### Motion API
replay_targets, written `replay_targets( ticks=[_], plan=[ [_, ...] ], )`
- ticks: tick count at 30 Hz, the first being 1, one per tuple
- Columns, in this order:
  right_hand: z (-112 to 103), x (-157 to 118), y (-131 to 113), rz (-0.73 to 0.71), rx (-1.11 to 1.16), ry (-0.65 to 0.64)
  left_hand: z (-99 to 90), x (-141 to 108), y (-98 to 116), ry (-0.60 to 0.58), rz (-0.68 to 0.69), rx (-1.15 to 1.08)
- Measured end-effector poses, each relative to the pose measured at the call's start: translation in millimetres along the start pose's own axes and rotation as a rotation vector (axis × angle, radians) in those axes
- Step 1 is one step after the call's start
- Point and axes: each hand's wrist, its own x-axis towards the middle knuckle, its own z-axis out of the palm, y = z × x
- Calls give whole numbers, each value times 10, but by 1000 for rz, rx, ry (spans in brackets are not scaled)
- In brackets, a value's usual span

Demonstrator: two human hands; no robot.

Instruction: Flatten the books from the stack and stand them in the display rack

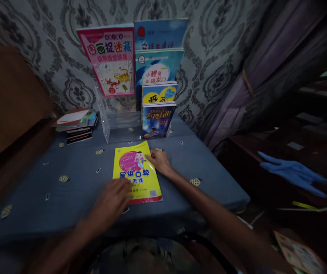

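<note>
The yellow workbook (135,161) lies on the tabletop (77,198) between the hands, long axis near to far, the right hand (160,160) thumbing its far right edge, the blurred left hand (113,196) overlapping its near left corner, whether either grip is clenched being impossible to tell.

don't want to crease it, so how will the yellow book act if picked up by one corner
The yellow book looks thin and soft-covered, so it would probably sag from one corner. That thinness also suggests it is fairly light. Lying flat on the tablecloth, it should slide rather than roll or tip if pushed.
</note>
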Motion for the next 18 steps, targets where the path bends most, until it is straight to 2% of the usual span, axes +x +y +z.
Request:
replay_targets(
  ticks=[1,3,6,10,18],
  plan=[
    [5,0,7,3,-5,5,31,-49,119,-29,75,12],
    [17,-5,15,2,-9,17,112,-115,279,-90,117,49],
    [23,-20,17,-5,-12,24,238,-92,287,-154,70,124],
    [0,-41,4,-13,-9,10,319,194,38,-178,-2,155],
    [-40,-76,-10,-7,3,-3,413,1153,-550,-167,-179,102]
  ],
)
